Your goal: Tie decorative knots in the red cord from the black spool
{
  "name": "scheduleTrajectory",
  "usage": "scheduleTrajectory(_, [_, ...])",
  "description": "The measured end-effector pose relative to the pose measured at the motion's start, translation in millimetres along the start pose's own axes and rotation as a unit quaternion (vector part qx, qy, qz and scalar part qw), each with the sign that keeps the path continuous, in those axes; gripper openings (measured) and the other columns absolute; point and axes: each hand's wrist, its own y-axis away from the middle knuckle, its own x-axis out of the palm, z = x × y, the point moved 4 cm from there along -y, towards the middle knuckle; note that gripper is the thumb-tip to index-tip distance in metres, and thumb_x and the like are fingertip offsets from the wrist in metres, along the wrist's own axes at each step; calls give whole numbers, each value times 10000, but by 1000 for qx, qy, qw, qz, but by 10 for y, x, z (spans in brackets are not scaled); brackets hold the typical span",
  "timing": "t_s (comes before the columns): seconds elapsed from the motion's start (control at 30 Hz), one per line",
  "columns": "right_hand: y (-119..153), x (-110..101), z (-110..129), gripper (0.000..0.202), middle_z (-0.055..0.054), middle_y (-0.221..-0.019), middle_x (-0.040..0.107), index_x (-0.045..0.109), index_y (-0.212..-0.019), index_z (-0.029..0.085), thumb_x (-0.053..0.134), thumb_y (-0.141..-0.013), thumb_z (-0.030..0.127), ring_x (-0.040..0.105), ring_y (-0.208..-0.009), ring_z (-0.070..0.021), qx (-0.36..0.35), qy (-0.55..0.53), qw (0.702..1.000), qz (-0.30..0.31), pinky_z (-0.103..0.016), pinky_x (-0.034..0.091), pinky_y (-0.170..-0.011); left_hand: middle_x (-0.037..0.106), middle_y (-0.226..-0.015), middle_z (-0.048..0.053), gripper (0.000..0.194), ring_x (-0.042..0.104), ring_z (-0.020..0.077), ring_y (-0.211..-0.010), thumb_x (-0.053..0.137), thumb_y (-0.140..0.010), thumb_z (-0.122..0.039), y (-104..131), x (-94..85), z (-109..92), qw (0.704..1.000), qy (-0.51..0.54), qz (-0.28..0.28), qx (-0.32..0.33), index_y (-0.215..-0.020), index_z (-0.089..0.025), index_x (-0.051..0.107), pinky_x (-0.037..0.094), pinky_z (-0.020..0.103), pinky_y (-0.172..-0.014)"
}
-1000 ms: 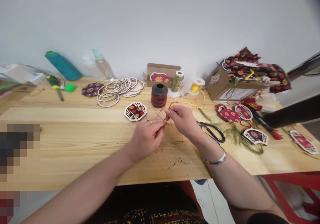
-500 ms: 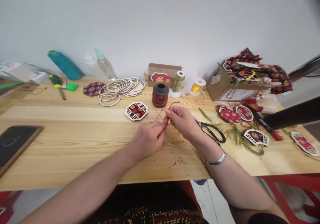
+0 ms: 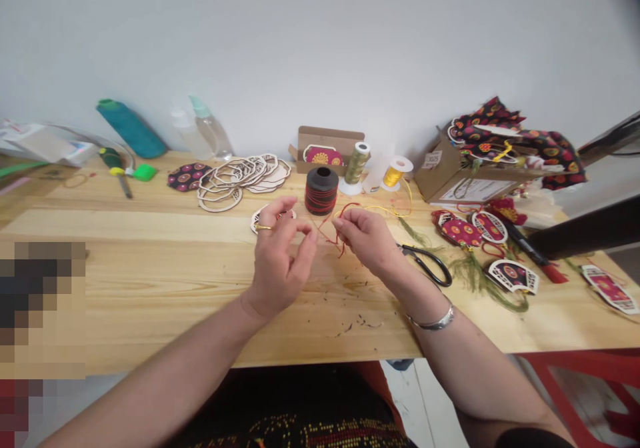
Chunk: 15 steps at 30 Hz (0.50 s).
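My right hand [image 3: 367, 240] pinches a red cord [image 3: 342, 243], whose loose ends hang below the fingertips. To its left, my left hand [image 3: 283, 255] is apart from the cord, fingers spread and curved with nothing in them. That hand covers most of a patterned ornament with a pale cut-out frame [image 3: 257, 220]. A dark spool wound with red thread [image 3: 321, 191] stands upright just beyond the hands. Black-handled scissors [image 3: 431, 265] lie beside my right wrist, their blades partly hidden by it.
Pale cut-out frames [image 3: 220, 198] are piled behind the left hand. A green spool [image 3: 357, 168], a yellow spool [image 3: 397, 171] and a cardboard box of patterned cloth [image 3: 435, 175] stand along the wall. Tasselled ornaments [image 3: 511, 276] lie at right. A screwdriver [image 3: 117, 171] lies at far left.
My left hand has let go of the red cord, moved left and opened, now covering the patterned ornament. The right hand keeps its pinch on the cord, nearly in place.
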Motion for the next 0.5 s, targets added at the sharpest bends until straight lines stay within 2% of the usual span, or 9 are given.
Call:
scheduleTrajectory(0.07, [6,18,-4,313,48,-499,431,444,-556,183,517,-826,324,366,-484,-78,-5,-3,1000,3,-227,302,-502,435,-1306,113,164,455,244,-1211,590,-773,-166,-8,29,39,995,79,5,-55,-936,-185,602,376,428,-1025])
scheduleTrajectory(0.13, [13,43,-12,310,44,-516,451,451,-562,182,520,-824,332,373,-490,-78,-10,-9,1000,8,-226,311,-507,449,-1317,120,278,470,243,-1213,608,-760,-183,-4,105,66,973,183,56,-127,-1038,-182,586,396,409,-1010])
scheduleTrajectory(0.17, [18,55,-16,306,41,-526,462,454,-567,182,521,-823,335,379,-496,-79,-11,-13,1000,9,-226,316,-510,468,-1308,129,331,494,241,-1194,615,-753,-192,2,150,68,953,237,92,-164,-1080,-173,574,413,397,-992])
scheduleTrajectory(0.23, [26,76,-21,293,40,-538,471,458,-578,182,520,-820,335,389,-505,-82,-9,-20,1000,9,-225,320,-508,582,-1193,124,443,559,239,-1119,622,-742,-208,37,239,82,891,323,161,-276,-1174,-165,532,469,380,-908])
scheduleTrajectory(0.3, [34,95,-20,283,41,-536,464,453,-580,184,517,-817,325,393,-506,-84,-4,-26,1000,12,-222,316,-499,664,-1031,100,498,603,232,-1037,641,-720,-214,54,271,85,848,366,183,-338,-1200,-148,524,485,358,-854])
scheduleTrajectory(0.4, [39,119,-14,279,36,-538,480,452,-578,185,512,-816,318,420,-508,-89,1,-41,999,27,-222,327,-500,693,-857,55,504,636,204,-913,659,-704,-206,61,281,114,825,390,186,-365,-1190,-137,548,481,325,-818])
scheduleTrajectory(0.5, [35,120,-10,285,40,-527,469,448,-573,187,518,-814,323,409,-499,-88,1,-38,999,29,-223,328,-508,678,-788,23,460,632,159,-783,645,-723,-193,83,295,158,812,403,194,-376,-1174,-149,572,479,295,-766])
